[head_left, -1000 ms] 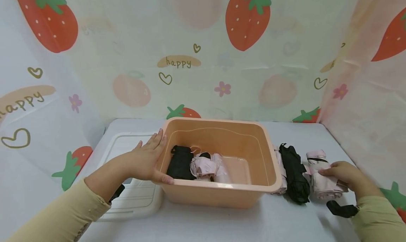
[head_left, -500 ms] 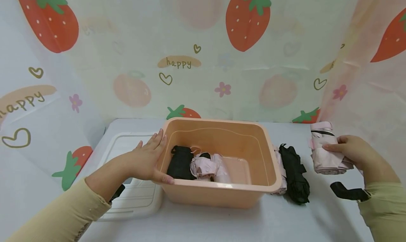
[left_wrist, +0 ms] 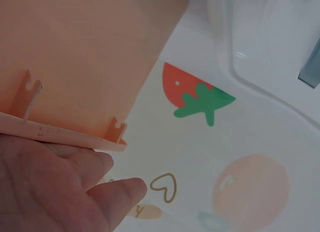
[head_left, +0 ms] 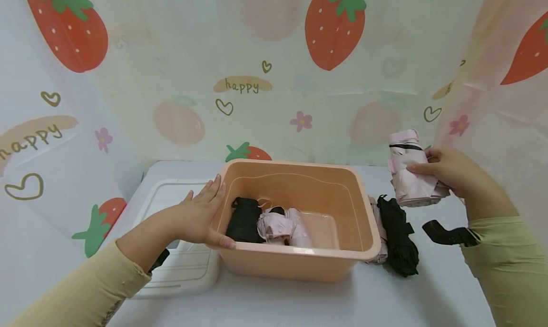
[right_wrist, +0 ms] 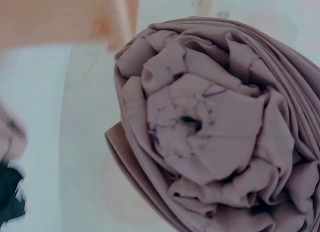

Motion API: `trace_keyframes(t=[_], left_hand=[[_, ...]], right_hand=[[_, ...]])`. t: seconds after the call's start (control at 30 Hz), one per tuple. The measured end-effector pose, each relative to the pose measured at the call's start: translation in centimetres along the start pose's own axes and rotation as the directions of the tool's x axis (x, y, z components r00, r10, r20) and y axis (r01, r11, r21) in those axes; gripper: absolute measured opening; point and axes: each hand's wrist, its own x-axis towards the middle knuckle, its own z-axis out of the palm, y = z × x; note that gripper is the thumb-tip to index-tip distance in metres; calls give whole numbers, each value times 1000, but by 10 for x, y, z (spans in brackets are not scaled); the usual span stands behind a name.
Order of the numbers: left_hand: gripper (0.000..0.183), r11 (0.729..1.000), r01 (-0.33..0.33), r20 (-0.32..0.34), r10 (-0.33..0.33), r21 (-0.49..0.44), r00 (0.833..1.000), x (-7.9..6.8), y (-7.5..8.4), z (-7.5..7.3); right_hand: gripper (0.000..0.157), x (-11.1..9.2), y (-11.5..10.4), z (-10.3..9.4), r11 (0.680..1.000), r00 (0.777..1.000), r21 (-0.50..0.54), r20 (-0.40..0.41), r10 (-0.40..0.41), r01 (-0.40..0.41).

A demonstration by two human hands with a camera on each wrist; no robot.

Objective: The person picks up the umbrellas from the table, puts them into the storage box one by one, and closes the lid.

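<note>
My right hand (head_left: 458, 172) grips a pale pink folded umbrella (head_left: 411, 174) with a black band, held up above the right side of the table. In the right wrist view, the bunched fabric end of this umbrella (right_wrist: 205, 127) fills much of the frame. My left hand (head_left: 197, 217) rests with spread fingers on the left rim of a peach plastic bin (head_left: 291, 265), the thumb at its front corner. Inside the bin lie a black folded umbrella (head_left: 245, 221) and pale pink bundled fabric (head_left: 276, 226) at the left. The left wrist view shows fingers against the bin's rim (left_wrist: 65, 138).
Right of the bin lie another black folded umbrella (head_left: 398, 236) and a pale pink one (head_left: 378, 236), partly hidden by the bin. A white lid (head_left: 184, 274) lies on the table at the left, partly under my forearm. Strawberry-printed sheeting (head_left: 321, 103) hangs at the back and sides.
My right hand has lifted the pink umbrella off the table, then brought it up and left toward the bin. The left hand has stayed on the rim.
</note>
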Motion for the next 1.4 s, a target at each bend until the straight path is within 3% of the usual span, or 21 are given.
trace_keyframes(t=[0.3, 0.57, 0.8, 1.17, 1.4], left_hand=[[137, 1000, 3, -6, -3, 4, 1000, 0, -1, 1], [137, 1000, 4, -12, -4, 1, 1000, 0, 1, 0], [137, 1000, 11, -13, -11, 2, 1000, -1, 2, -1], [138, 1000, 9, -15, -10, -9, 1000, 0, 0, 1], [137, 1000, 0, -20, 0, -11, 1000, 0, 0, 1]], right_hand=[[55, 17, -52, 28, 996, 996, -26, 14, -88, 88], [47, 26, -83, 52, 986, 986, -16, 36, -165, 165], [43, 39, -100, 83, 986, 979, 21, 115, -169, 168], [36, 52, -122, 140, 989, 968, -3, 207, -141, 145], [33, 58, -126, 167, 981, 963, -87, 223, -149, 172]])
